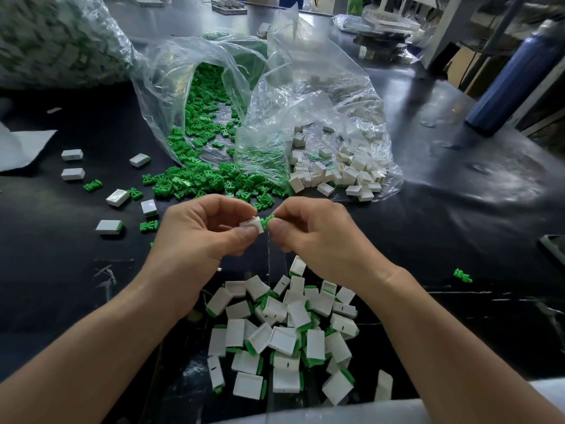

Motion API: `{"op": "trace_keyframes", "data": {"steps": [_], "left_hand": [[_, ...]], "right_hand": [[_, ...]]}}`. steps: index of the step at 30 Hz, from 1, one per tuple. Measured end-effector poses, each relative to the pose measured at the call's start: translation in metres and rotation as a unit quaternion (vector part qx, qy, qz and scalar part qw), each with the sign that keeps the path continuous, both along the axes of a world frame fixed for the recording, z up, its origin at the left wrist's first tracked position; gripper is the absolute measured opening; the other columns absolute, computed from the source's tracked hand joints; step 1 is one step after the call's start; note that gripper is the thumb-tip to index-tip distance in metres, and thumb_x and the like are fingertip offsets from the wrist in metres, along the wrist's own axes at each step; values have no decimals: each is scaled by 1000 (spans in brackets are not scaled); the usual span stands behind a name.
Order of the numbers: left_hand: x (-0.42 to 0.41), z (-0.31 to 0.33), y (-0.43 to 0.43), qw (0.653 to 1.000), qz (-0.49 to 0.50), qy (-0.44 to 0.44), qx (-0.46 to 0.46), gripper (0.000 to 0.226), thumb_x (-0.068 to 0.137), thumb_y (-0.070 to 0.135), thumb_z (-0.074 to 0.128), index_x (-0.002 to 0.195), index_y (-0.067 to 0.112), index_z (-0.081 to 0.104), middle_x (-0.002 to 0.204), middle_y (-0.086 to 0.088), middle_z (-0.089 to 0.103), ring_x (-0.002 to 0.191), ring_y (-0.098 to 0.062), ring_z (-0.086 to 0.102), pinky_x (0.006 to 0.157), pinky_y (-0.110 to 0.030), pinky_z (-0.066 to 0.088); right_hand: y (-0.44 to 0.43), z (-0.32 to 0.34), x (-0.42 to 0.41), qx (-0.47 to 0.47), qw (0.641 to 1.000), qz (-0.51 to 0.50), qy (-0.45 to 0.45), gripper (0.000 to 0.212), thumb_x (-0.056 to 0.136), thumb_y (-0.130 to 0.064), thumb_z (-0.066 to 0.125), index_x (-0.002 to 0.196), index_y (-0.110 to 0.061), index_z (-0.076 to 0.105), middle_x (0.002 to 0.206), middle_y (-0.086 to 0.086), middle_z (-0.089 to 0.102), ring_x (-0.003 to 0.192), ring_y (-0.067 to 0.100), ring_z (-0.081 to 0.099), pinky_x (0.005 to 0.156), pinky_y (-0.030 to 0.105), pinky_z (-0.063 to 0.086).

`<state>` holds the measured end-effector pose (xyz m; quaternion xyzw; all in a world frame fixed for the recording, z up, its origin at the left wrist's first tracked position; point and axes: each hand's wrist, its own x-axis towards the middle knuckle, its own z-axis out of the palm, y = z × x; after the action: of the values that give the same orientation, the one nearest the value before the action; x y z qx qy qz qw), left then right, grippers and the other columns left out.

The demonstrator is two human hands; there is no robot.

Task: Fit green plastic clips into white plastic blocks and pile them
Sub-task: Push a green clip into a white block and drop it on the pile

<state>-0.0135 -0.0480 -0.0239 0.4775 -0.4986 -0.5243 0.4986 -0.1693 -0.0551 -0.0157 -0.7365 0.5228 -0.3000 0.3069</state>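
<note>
My left hand pinches a white plastic block between thumb and fingers. My right hand pinches a green clip whose end touches the block's open side. Both hands hover over the black table. Below them lies a pile of assembled white blocks with green clips. Loose green clips spill from a clear bag. A second clear bag holds loose white blocks.
A few assembled blocks and stray clips lie at the left. One green clip sits alone at the right. A blue bottle stands far right. A big bag of finished parts fills the top left.
</note>
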Motion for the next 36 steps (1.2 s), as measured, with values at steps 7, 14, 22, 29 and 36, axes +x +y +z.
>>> {"op": "trace_keyframes", "data": {"steps": [7, 14, 22, 29, 36], "left_hand": [[1, 1, 1, 1000, -1, -10, 4, 13, 59, 6, 73, 63, 18, 69, 60, 3, 67, 54, -4, 57, 48, -14, 47], [2, 5, 2, 1000, -13, 12, 8, 22, 51, 12, 72, 72, 15, 68, 62, 0, 68, 56, -7, 61, 50, -17, 50], [6, 9, 5, 999, -32, -31, -31, 29, 52, 10, 72, 79, 18, 68, 59, 1, 69, 52, -5, 61, 50, -16, 50], [7, 10, 6, 988, -56, -116, -81, 37, 66, -6, 73, 88, 23, 67, 65, -1, 71, 57, -8, 64, 57, -17, 54], [8, 9, 8, 979, -75, -162, -102, 43, 66, -8, 74, 90, 27, 66, 68, -2, 71, 59, -17, 66, 61, -26, 57]], "right_hand": [[2, 1, 1, 6, 1000, 15, 10, 22, 92, -22, 55, 79, -5, 62, 73, 13, 63, 68, 22, 57, 67, 35, 49], [7, 2, 9, -15, 999, 25, 27, 21, 96, -19, 46, 77, -10, 50, 70, 6, 53, 72, 26, 50, 69, 41, 43], [10, 6, 6, -80, 992, 61, 82, 21, 93, -12, 48, 73, -14, 41, 61, -9, 36, 64, 18, 35, 60, 31, 25], [9, 9, 3, -94, 978, 101, 159, 23, 94, -12, 47, 74, -16, 36, 64, -13, 32, 69, 19, 37, 65, 35, 30], [9, 13, 3, -90, 964, 139, 210, 16, 94, -10, 44, 80, -17, 40, 77, -2, 43, 73, 21, 42, 68, 39, 35]]}}
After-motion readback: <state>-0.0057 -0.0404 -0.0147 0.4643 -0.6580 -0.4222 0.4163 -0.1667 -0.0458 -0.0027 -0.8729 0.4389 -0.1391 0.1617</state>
